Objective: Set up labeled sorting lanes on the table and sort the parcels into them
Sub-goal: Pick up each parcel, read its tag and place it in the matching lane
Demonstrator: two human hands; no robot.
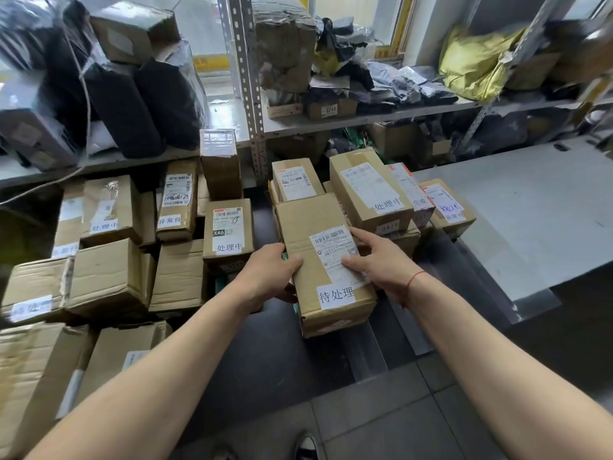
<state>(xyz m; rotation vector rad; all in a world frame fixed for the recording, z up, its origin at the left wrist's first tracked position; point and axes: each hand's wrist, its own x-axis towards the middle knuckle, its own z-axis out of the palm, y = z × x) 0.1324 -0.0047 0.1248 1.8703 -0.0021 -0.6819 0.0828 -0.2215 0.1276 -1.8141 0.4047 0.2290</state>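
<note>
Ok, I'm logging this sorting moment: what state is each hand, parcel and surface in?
Left hand: grips the held box's left edge.
Right hand: fingers flat on the held box's shipping label.
Held box: sealed, tagged 待处理, lifted in both hands.
X46 box: closed, tagged 处理中, stacked on other boxes.
Grey table: bare where visible, boxes at its left end.

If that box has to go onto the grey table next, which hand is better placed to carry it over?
Probably the right hand: it rests on the box on the side toward the grey table. The left hand grips the far side, beside the stacked parcels.
</note>
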